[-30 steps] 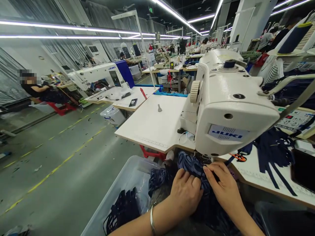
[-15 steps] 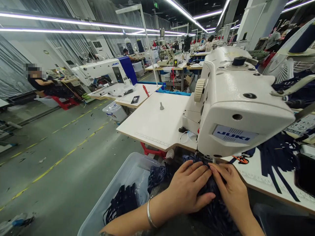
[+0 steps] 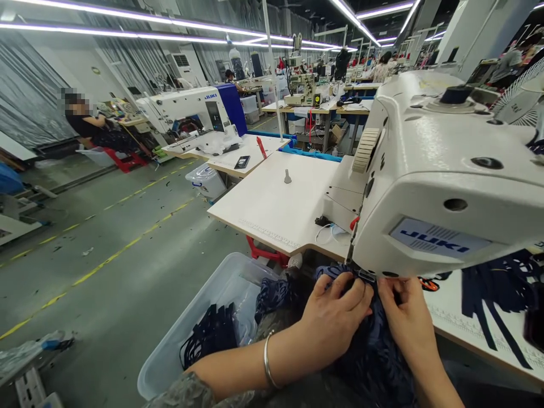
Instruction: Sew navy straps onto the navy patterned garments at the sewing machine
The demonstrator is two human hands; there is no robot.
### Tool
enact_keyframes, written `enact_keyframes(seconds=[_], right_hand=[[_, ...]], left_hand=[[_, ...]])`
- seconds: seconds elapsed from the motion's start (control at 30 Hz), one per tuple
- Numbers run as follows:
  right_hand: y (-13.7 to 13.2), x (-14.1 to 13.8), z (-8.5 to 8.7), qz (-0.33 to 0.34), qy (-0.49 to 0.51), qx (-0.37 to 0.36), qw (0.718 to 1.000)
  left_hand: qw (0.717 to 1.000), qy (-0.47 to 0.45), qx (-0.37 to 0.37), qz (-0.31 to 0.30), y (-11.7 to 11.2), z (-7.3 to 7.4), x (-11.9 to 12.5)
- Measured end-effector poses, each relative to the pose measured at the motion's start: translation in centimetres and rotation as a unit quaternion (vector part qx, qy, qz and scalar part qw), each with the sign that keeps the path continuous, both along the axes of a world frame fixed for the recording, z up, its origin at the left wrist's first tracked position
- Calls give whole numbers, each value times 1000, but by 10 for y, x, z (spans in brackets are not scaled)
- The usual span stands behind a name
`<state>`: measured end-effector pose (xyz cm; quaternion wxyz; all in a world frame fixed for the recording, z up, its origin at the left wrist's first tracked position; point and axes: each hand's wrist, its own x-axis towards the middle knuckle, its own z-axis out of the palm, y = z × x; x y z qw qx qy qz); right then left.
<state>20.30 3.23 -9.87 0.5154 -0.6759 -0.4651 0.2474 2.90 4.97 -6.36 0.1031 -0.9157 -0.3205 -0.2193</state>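
Hands and cloth at the sewing machine, seen from the wearer's head. The patterned dark blue fabric (image 3: 380, 351) lies bunched under the head of the white sewing machine (image 3: 450, 192), one part showing beyond the left fingers and the larger part hanging between the forearms. Its long axis, as far as the folds allow, runs from the metal presser foot (image 3: 366, 276) down toward the wearer's lap, slightly to the right. The key relation is at the foot: the left hand (image 3: 340, 314) lies at its near left side, the right hand (image 3: 406, 311) just to its right. The left fingertips appear nearer to it. The left fingers are bent over the cloth; their pads are hidden, so whether they pinch a fold cannot be told. The right thumb and forefinger are drawn together, apparently pinching the edge of the fabric. Beyond the machine's needle side, the white tabletop (image 3: 263, 201) extends to the left; below it stands a clear plastic bin (image 3: 170, 347) containing dark straps (image 3: 212, 334), well apart from the right hand.
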Motion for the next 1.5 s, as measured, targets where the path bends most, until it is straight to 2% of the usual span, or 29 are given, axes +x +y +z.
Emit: enact_keyframes(seconds=[0.5,0.73,0.93,1.1,1.23,1.37,1.5], right_hand=[[1,-3,5,-18,-30,-14,999],[0,0,3,-18,-43,-32,998],[0,3,1,12,-50,-29,998],[-10,30,2,59,-79,-27,995],[-29,60,1,78,-104,-62,990],[-48,89,-2,70,-123,-102,985],[-66,113,-5,35,-145,-112,982]], left_hand=[[998,35,47,24,-2,-1,4],[998,23,51,23,-2,0,3],[999,-4,49,19,2,-9,4],[999,-16,38,2,7,-16,4],[999,-20,43,-13,7,-11,4],[999,-36,22,-33,3,-5,5],[999,-29,-4,-36,-4,-6,6]])
